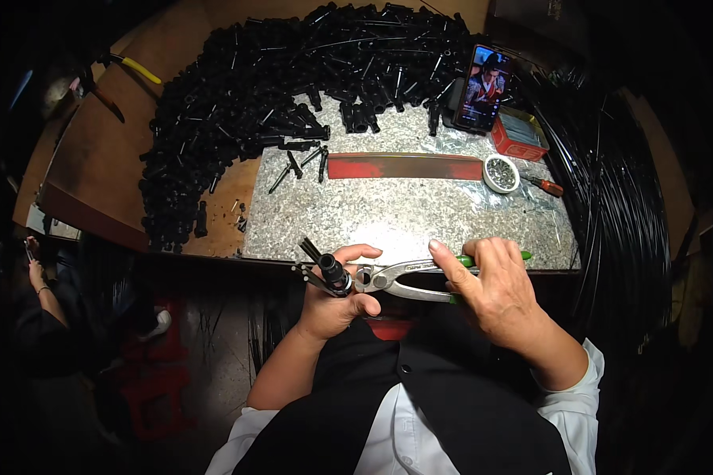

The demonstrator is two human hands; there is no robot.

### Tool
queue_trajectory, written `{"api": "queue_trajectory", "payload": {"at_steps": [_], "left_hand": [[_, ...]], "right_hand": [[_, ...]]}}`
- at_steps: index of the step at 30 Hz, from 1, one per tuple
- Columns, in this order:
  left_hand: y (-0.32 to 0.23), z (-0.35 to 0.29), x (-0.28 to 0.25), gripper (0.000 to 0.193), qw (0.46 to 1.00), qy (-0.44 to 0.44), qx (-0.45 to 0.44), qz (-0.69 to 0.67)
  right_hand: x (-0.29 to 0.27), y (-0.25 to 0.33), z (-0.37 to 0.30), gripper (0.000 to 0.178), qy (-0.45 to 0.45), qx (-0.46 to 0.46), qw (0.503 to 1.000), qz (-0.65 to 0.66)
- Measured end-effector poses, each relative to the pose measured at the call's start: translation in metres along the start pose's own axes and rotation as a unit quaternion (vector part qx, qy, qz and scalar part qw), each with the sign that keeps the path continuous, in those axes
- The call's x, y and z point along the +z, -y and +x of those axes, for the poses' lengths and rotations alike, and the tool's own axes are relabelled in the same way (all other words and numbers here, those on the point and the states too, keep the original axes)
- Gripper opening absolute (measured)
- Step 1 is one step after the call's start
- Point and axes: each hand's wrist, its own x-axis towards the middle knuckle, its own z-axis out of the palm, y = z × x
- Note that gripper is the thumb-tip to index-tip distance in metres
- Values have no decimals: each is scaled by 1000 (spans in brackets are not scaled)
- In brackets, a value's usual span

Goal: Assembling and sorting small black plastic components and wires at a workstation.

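My left hand (325, 310) is closed around a black tubular part (331, 267) with several thin black rods sticking out beside it. Its thumb and forefinger stretch past the part, around the head of a pair of pliers. These steel pliers (400, 283) have green grips and lie sideways, jaws towards the black part. Around their handles wraps my right hand (499, 297), thumb along the upper one. The jaws meet the black part's side; whether they grip anything there cannot be made out. Both hands are just off the worktop's front edge.
A large heap of black parts (245, 95) covers the back and left. On the speckled slab (356, 214) lie a red-and-grey strip (404, 166), a white bowl (501, 173) of metal bits, a screwdriver (548, 187) and a red box (523, 149). A phone (483, 89) stands behind.
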Motion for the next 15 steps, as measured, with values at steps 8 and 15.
{"api": "queue_trajectory", "payload": {"at_steps": [8, 15], "left_hand": [[-6, -2, -3, 87, 998, 28, -54, -26], [-15, 0, -5, 74, 989, 69, -123, 45]], "right_hand": [[-10, 1, 3, 51, 6, -22, 999, -30], [-41, -9, 17, 50, -14, -152, 965, -213]]}}
